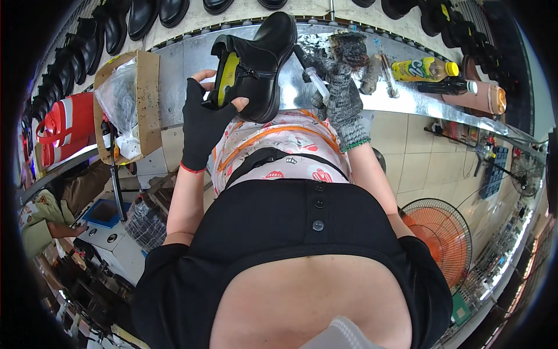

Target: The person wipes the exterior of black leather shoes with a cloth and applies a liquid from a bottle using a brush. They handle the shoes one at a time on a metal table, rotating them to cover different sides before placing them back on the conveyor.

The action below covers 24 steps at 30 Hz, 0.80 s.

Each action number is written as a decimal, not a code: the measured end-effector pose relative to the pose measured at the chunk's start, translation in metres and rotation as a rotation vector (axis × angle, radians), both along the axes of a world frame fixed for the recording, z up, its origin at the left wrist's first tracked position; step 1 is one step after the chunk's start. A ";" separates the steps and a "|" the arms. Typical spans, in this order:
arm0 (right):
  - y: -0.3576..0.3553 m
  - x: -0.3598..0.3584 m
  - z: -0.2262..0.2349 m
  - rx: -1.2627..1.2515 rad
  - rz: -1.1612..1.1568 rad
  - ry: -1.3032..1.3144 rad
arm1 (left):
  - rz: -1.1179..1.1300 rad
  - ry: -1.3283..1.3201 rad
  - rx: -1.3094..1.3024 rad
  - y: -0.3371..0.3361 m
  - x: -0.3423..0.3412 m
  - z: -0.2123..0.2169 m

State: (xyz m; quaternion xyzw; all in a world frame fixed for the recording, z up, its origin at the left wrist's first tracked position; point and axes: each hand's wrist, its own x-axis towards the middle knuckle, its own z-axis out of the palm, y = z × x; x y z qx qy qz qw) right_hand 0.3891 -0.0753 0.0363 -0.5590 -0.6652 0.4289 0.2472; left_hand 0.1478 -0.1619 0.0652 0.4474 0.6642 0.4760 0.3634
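The person's left hand (204,119), in a black fingerless glove with red edging at the wrist, is closed on the black boot (258,64), the thumb lying over the near side of its open shaft and the fingers curled round the far left of it. The boot is tipped on its side over the front edge of the metal table (185,61), toe pointing away from the wearer, zip showing; its yellow insole (228,74) carries a small mark too fine for me to make out. Just right of the boot, the right hand (344,102), in a sooty grey knitted glove with a green cuff, has its fingers bent about a slim whitish tool (318,85); I can't tell how tightly. Both bare forearms reach forward toward the boot, the right one slanting inward. Near the boot's right side, past that glove, sits a blackened rag (349,47). Further right of the boot lie a yellow bottle (423,69), its label bearing large pale lettering, and a dark bottle (444,87) with a white cap. Left of the boot stands a cardboard box (147,87), faintly marked on its side, with a clear plastic bag (119,93) in it; farther left hangs a red bag (65,128). Black shoes (142,17) line up beyond the boot.
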 end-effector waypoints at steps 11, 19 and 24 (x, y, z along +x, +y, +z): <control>-0.023 -0.003 0.022 0.149 0.239 0.098 | 0.103 -0.366 -0.154 -0.023 0.015 -0.003; -0.030 0.016 0.027 -0.665 -0.121 0.394 | 0.125 -0.582 -0.340 -0.039 0.020 -0.011; -0.022 0.035 0.016 -0.704 0.049 0.548 | 0.109 -0.670 -0.309 -0.042 0.028 -0.013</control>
